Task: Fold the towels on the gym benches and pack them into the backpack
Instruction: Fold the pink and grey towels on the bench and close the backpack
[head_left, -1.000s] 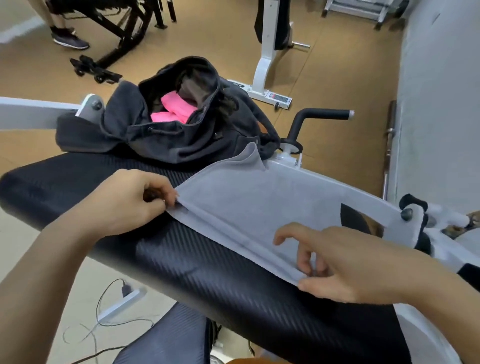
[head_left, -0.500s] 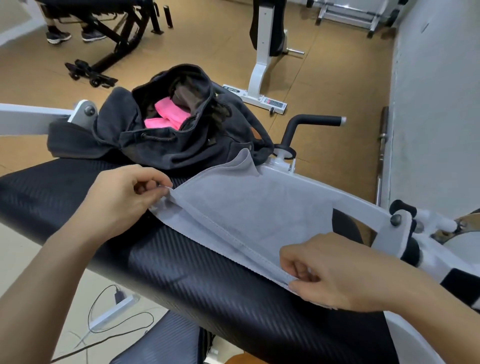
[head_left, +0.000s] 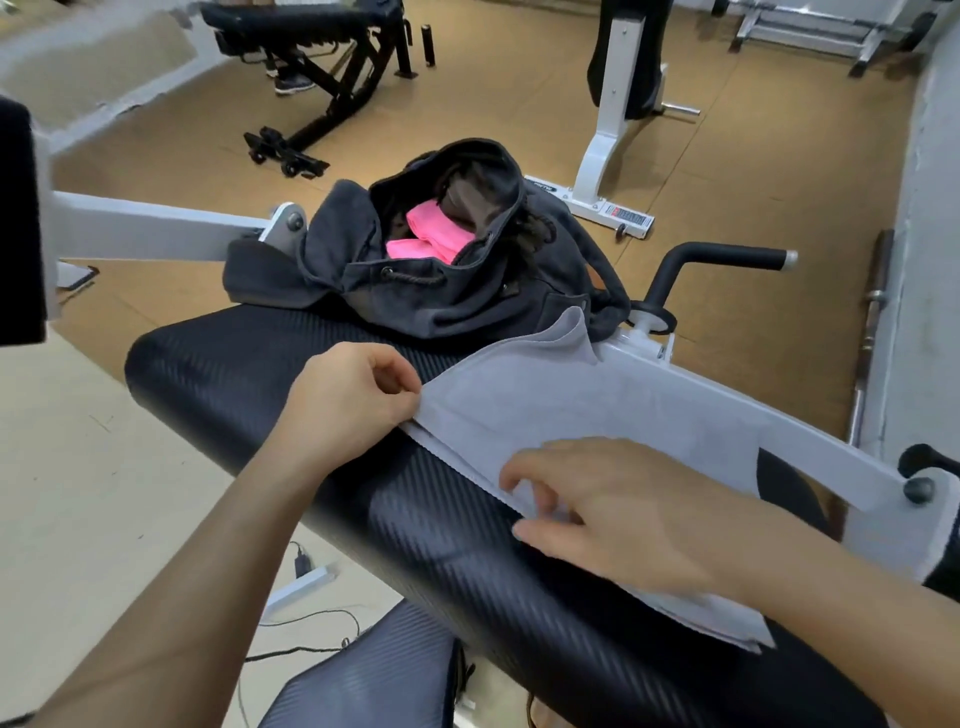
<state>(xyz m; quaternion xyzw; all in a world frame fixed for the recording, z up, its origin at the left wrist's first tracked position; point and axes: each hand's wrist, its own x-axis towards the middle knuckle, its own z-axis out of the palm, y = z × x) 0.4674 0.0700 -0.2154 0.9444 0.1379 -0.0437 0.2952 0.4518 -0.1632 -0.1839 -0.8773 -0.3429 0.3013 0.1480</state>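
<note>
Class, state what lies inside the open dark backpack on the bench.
Folded pink towels show in the backpack mouth. Whatever lies beneath them is hidden by them and the fabric walls.

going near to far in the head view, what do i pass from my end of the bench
right hand → left hand, both pinching the grey towel → backpack → black bench on the far floor

Soft, even indoor light fills the room, bright and without hard shadows. The black bench pad (head_left: 249, 374) shows a pale sheen along its rounded near side. Over the pad, the right hand (head_left: 623, 514) on the grey towel (head_left: 597, 410) is smeared by motion blur, while the left hand (head_left: 353, 400) is sharp. Far from the pad, straight lines bow and the upper left corner smears.
</note>
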